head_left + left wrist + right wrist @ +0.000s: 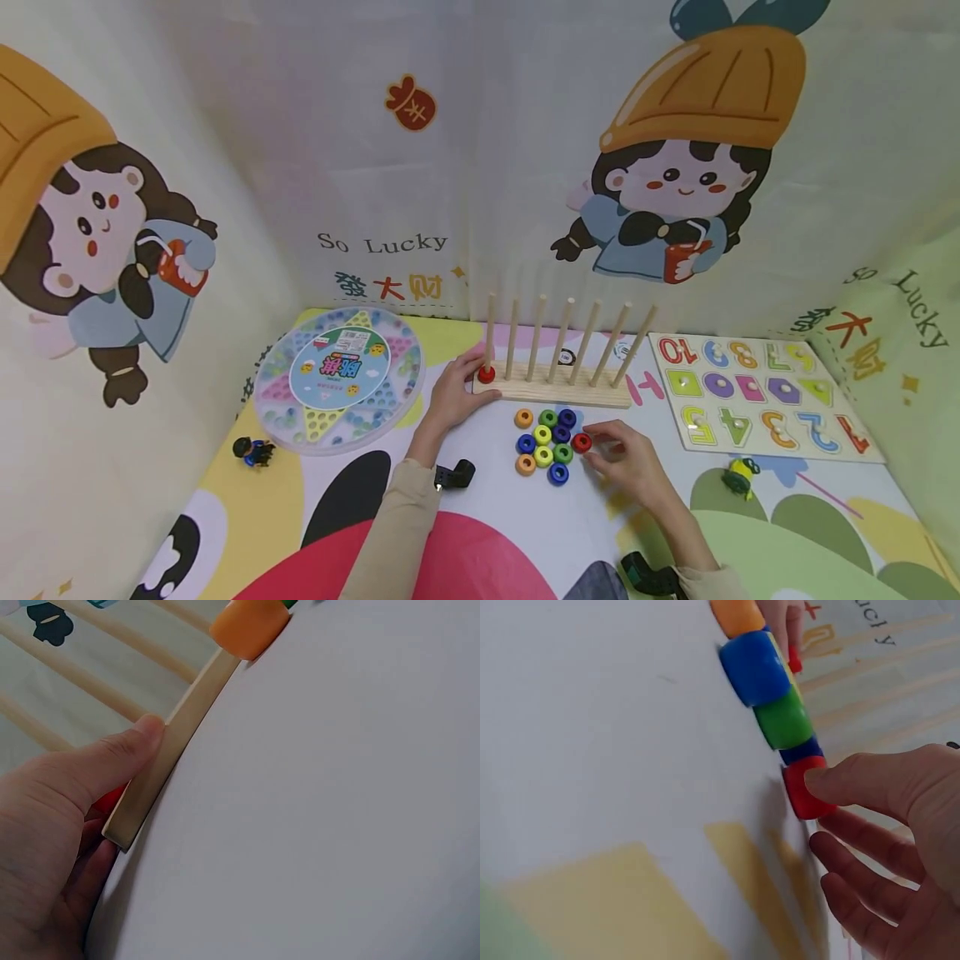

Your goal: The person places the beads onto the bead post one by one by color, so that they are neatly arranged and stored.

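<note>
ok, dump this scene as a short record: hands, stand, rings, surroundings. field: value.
left_hand: left hand grips near end of peg stand
right_hand: right hand pinches a red ring
stand_state: seven upright pegs; mounted red ring on leftmost, other six bare
loose_rings: unmounted rings clustered in front of stand; orange, green, yellow, blue, purple
left_side: round star board, dark figurine
right_side: number-and-shape board, yellow-green figurine

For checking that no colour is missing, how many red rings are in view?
2. One red ring is on the leftmost peg; the other red ring is on the table, pinched by the right hand. I see no sign of hidden ones.
</note>
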### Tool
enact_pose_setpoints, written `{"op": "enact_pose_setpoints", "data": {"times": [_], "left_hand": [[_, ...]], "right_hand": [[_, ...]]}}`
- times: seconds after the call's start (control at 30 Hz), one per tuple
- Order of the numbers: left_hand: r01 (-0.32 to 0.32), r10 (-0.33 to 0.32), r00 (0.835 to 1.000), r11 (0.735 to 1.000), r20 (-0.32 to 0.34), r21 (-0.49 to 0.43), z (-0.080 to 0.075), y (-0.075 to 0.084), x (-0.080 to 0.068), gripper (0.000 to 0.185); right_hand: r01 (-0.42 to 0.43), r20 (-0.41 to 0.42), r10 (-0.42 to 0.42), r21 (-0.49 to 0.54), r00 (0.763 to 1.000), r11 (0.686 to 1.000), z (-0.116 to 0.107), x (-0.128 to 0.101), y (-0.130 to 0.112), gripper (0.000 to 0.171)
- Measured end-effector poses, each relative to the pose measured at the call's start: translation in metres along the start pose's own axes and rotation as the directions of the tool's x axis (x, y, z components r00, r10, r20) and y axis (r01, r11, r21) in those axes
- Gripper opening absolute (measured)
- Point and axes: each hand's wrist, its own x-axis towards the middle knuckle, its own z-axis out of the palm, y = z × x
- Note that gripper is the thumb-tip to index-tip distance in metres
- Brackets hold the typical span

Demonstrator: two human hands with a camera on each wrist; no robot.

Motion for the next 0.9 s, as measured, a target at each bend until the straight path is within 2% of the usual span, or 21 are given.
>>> {"op": "enact_pose_setpoints", "data": {"times": [0.33, 0.6, 0.9], "left_hand": [[-0.006, 0.006, 1.000, 1.000, 0.002, 0.006, 0.002, 0.001, 0.002, 0.071], [-0.017, 0.017, 1.000, 1.000, 0.000, -0.012, 0.002, 0.005, 0.004, 0.071], [0.011, -0.011, 1.000, 1.000, 0.003, 0.005, 0.001, -0.001, 0.002, 0.072]], "right_hand": [[-0.033, -0.045, 0.033, 0.005, 0.998, 0.999, 0.010, -0.001, 0.005, 0.032], [-0.056, -0.099, 0.056, -0.003, 0.993, 0.998, 0.002, 0.004, -0.001, 0.031], [0.043, -0.222, -0.037, 0.022, 0.974, 0.999, -0.015, 0.034, -0.027, 0.032]]}}
